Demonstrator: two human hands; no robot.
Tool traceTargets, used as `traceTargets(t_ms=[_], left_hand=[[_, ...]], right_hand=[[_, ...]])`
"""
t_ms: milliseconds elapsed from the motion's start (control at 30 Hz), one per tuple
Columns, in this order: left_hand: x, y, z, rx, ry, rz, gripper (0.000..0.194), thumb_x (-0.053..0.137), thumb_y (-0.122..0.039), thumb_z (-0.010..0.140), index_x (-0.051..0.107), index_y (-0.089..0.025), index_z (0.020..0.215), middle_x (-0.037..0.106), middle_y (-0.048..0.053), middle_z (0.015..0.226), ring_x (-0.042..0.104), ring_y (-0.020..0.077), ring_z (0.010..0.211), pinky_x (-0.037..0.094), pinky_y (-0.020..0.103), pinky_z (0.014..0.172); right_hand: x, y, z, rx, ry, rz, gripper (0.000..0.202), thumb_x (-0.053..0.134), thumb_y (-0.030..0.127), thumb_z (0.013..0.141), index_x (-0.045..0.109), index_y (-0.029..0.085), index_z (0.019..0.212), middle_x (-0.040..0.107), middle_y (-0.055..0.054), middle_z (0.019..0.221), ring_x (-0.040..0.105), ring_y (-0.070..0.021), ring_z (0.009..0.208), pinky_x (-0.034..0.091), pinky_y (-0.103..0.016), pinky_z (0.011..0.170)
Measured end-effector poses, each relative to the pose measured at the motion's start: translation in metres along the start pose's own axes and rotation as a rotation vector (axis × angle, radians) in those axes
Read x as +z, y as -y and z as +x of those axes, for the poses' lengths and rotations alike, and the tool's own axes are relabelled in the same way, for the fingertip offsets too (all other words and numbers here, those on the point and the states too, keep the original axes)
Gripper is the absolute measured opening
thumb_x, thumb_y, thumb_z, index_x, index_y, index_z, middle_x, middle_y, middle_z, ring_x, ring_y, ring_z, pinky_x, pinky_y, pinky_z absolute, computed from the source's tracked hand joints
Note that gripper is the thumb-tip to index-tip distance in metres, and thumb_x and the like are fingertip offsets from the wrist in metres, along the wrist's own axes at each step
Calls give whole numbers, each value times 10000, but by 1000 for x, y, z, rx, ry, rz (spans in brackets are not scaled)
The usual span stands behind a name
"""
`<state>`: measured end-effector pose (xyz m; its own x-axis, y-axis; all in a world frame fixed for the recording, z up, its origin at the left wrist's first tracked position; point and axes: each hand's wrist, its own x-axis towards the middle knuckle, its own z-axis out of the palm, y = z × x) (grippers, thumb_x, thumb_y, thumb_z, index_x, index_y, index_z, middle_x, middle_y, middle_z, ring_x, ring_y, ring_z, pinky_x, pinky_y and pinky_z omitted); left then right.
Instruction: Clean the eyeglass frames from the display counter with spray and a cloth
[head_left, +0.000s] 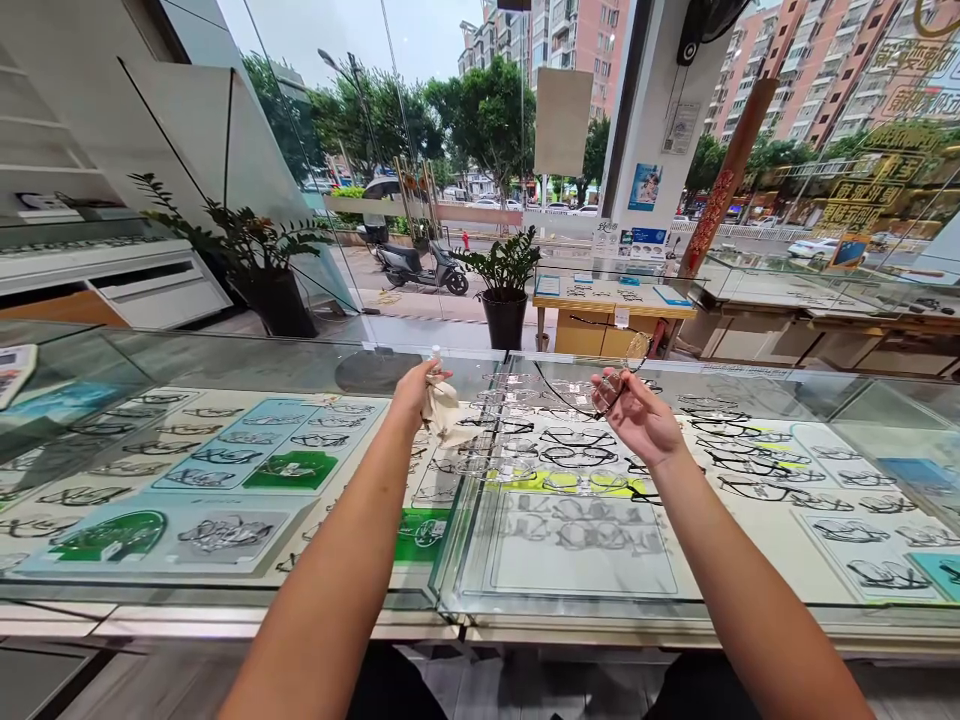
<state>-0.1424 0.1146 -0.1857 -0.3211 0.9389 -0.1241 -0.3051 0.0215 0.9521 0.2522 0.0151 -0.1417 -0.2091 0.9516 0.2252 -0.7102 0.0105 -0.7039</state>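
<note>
My left hand (417, 393) is closed on a pale cloth (444, 408) that hangs from its fingers above the glass counter. A small whitish thing, too small to name, shows at its fingertips. To the right, my right hand (642, 412) grips a pair of eyeglasses (613, 392) by the front near a lens, with the palm turned partly up. The thin dark temples of these glasses point to the left. The cloth and the glasses are apart. Beneath both hands, the glass display counter (480, 590) holds rows of eyeglass frames (577, 455).
Potted plants (504, 315) (281, 300) stand beyond the counter's far edge. Behind them, a wooden display table (615, 303) is near the window. A round dark shape (379, 370) shows on the counter's far left half. Through the window, a scooter (422, 268) is parked.
</note>
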Motion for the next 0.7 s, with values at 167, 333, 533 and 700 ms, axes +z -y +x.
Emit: traceTargets(t_ms=[167,333,533,700], left_hand=[[-19,-8,7,166,-175,113,702,858,-302,586,662,-162,1245,766,98,1077,675,172,758,483,243,630],[-23,-6,8,270,-253,195,915,737,-117,567,557,-172,1462,754,108,1167,700,215,930,542,273,752],[-21,-12,2,356,-272,205,1034,698,-66,569,433,-171,1563,748,144,1244,720,238,984,606,331,832],[-14,-29,-10,474,-286,158,1045,713,-76,627,342,-152,1601,710,176,1372,729,224,1089,613,310,879]], right_hand=[[0,0,0,7,2,-8,93,851,306,877,770,271,904,832,15,1132,768,-188,1163,608,-347,1052],[1,-1,-1,11,7,-5,113,869,309,860,776,263,905,832,12,1129,769,-181,1156,613,-327,1031],[3,0,-2,5,6,-9,77,843,305,886,777,269,903,828,23,1129,770,-173,1143,615,-319,1036],[4,0,-2,2,5,-15,106,873,305,859,781,268,895,833,24,1125,774,-179,1149,630,-310,1011]])
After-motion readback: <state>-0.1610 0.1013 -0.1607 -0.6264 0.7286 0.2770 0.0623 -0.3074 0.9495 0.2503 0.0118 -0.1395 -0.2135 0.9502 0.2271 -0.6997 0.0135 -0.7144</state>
